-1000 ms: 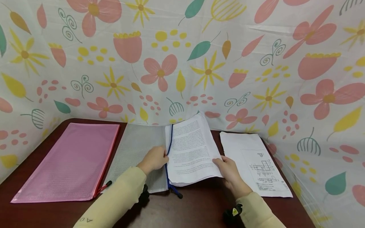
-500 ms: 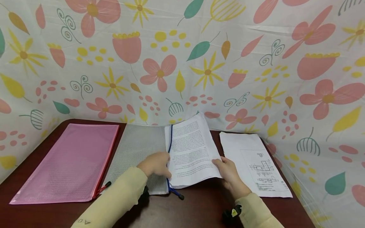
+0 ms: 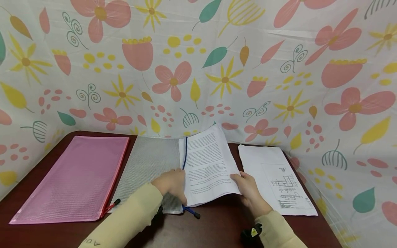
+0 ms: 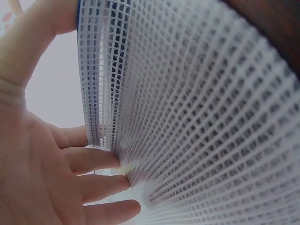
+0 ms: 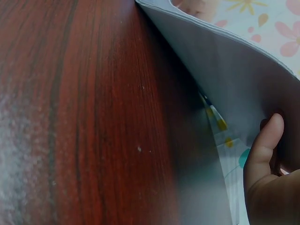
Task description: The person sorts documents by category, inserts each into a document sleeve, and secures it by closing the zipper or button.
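A grey mesh zip bag (image 3: 152, 155) lies on the table, its blue zip edge (image 3: 185, 155) facing right. A stack of printed paper (image 3: 207, 165) overlaps that edge, its right side bowed upward. My left hand (image 3: 172, 184) is at the bag's edge with the thumb toward the near corner. In the left wrist view its fingers (image 4: 101, 185) extend loosely against the mesh. My right hand (image 3: 249, 191) pinches the stack's near right edge, thumb on top. The right wrist view shows the paper's underside (image 5: 225, 65) lifted off the table there.
A pink mesh zip bag (image 3: 77, 175) with a red zip edge lies at the left. Another paper stack with a drawing (image 3: 276, 179) lies at the right. A flowered cloth (image 3: 198, 69) hangs behind the dark wooden table (image 3: 214, 227). A blue zip pull (image 3: 193, 212) sticks out in front.
My left hand has let go of the blue zip edge, spread its fingers and shifted slightly nearer along the edge. My right hand keeps its hold on the paper stack.
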A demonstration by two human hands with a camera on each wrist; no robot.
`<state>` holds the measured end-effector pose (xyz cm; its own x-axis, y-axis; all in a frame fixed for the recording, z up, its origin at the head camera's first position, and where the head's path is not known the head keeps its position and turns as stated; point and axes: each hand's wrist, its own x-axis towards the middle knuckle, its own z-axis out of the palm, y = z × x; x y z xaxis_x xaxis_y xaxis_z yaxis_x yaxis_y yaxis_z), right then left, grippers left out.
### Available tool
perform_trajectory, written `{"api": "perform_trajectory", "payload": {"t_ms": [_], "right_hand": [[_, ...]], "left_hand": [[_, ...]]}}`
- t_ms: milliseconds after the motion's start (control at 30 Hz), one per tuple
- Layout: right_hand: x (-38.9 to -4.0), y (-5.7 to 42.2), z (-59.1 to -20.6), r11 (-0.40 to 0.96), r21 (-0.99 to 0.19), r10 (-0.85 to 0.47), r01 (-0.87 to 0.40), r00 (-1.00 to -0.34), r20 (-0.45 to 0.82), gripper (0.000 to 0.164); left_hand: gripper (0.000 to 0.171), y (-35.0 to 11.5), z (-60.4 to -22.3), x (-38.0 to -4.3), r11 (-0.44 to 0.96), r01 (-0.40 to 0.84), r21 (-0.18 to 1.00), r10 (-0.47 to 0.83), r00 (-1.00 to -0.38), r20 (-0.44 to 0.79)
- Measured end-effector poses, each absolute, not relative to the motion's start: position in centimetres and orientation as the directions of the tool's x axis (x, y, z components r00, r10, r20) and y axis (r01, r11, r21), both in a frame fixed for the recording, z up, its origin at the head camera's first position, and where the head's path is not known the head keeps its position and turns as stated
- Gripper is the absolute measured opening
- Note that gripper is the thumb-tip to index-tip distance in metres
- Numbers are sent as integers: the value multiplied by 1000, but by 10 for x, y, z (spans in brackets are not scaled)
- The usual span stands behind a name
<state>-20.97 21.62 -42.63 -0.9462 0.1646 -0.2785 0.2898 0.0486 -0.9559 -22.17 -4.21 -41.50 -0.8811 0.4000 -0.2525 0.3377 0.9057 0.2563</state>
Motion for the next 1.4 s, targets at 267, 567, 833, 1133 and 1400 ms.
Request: {"api": "perform_trajectory", "payload": {"t_ms": [267, 567, 833, 1133, 1400], "right_hand": [[-209, 215, -426, 40, -958, 157, 285, -948, -275, 46], [-208, 216, -424, -22, -951, 128, 309, -942, -309, 48], [-204, 212, -424, -119, -936, 66, 330, -938, -339, 44], [-199, 216, -434, 143, -946, 3, 291, -956, -293, 43], [-197, 219, -435, 211, -940, -58, 269, -956, -287, 44]], "left_hand": [[109, -44, -413, -218, 905, 368, 212, 415, -874, -255], [91, -57, -410, -223, 816, 283, 504, 464, -841, -278], [54, -54, -412, -221, 806, 331, 492, 475, -857, -202], [56, -53, -411, -220, 831, 350, 432, 463, -866, -188], [93, -52, -413, -217, 856, 303, 419, 421, -879, -225]]}}
